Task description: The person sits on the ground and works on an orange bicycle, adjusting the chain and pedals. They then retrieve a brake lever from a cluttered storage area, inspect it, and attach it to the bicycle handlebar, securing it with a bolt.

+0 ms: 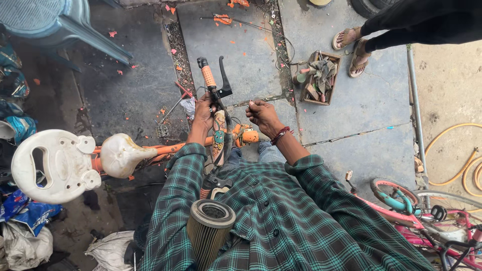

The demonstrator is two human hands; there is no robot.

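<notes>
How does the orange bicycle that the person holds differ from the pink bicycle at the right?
The orange bicycle lies between the person's hands; the pink bicycle stands apart at the lower right, untouched. The orange one shows a white saddle and an orange handlebar grip; the pink one shows a teal-rimmed wheel. Both look small.

Cracked concrete floor (351, 110) with wooden tool box (320, 78), orange scraps (222, 19), yellow hose (459, 160).

Your hands at the handlebar, bike lying across your front.

Your left hand (203, 114) grips the handlebar (215, 95); your right hand (262, 115) sits just right of it. The seat (120, 154) lies left, the tool box (319, 78) ahead right, another bike (427, 221) at your right.
</notes>
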